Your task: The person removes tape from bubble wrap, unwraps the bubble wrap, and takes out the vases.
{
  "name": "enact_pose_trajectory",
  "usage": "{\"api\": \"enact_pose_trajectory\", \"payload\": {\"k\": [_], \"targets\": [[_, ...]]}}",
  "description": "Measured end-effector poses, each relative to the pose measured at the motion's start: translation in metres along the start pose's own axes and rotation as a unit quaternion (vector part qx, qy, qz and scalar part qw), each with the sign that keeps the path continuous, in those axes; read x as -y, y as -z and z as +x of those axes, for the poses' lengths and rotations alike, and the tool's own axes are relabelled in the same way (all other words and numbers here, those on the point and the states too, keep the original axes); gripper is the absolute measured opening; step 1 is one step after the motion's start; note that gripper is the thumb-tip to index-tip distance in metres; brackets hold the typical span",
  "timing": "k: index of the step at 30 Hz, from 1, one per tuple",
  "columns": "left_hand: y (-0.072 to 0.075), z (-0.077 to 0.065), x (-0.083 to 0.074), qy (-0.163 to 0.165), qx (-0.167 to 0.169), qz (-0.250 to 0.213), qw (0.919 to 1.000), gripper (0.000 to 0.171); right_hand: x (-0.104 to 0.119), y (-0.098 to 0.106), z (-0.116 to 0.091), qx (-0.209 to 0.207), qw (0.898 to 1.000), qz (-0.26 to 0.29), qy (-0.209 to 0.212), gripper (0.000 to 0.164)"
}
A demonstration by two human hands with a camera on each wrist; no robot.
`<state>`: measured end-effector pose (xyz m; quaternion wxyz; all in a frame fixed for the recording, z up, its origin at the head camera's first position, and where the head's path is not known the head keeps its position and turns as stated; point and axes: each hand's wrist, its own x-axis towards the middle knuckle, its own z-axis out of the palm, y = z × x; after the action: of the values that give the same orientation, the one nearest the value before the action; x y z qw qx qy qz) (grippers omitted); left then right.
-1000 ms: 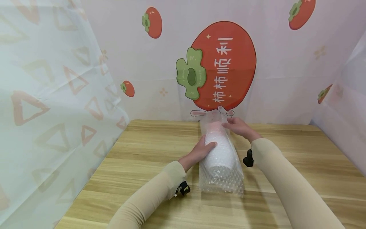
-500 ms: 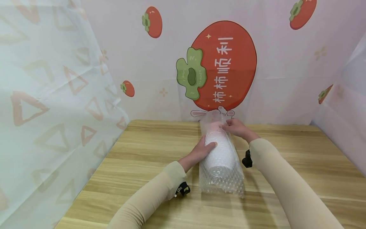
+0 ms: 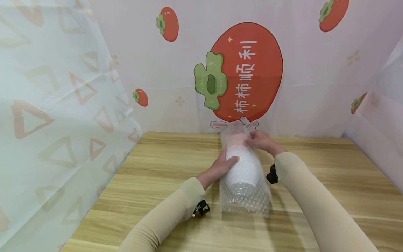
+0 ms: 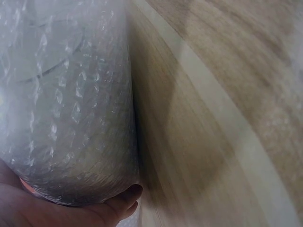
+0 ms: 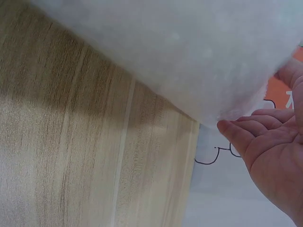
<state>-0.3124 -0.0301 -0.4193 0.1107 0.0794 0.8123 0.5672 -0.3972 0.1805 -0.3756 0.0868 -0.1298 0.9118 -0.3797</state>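
Note:
A white, bottle-shaped thing (image 3: 241, 171) with a pink upper part (image 3: 237, 140) lies inside a clear bubble wrap bag (image 3: 244, 203) on the table, its pink end toward the back wall. My left hand (image 3: 219, 165) grips it from the left through the wrap, thumb on top; in the left wrist view, that hand's fingers (image 4: 113, 208) curl round the wrapped body. At the upper right edge of the bag, my right hand (image 3: 263, 141) holds the wrap between thumb and fingers. The right wrist view shows this hand (image 5: 272, 142) at the wrap's edge (image 5: 222, 104).
The wood-grain table (image 3: 170, 164) ends at a cloth backdrop (image 3: 299, 105) printed with persimmons, close behind the bag's far end. Another printed cloth (image 3: 63, 105) hangs on the left, and one (image 3: 384, 105) on the right. Each wrist carries a small black camera (image 3: 272, 174).
My right hand has shifted slightly left, onto the bag's upper right edge. The bag's near right corner has spread a little to the right. My left hand stays in place.

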Motion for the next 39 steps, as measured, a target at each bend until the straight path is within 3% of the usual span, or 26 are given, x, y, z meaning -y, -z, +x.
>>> {"api": "enact_pose_trajectory", "payload": {"k": [3, 20, 39], "targets": [[0.0, 0.0, 0.0, 0.001, -0.001, 0.001, 1.0, 0.084, 0.0, -0.001, -0.001, -0.006, 1.0, 0.002, -0.001, 0.035], [0.0, 0.0, -0.001, 0.012, -0.004, 0.003, 0.9999, 0.086, -0.003, 0.002, 0.0, 0.004, 1.0, 0.022, -0.006, 0.05], [0.0, 0.0, -0.001, 0.011, -0.007, 0.006, 0.9999, 0.086, -0.005, 0.009, -0.014, 0.018, 0.999, 0.047, 0.009, 0.042]]}}
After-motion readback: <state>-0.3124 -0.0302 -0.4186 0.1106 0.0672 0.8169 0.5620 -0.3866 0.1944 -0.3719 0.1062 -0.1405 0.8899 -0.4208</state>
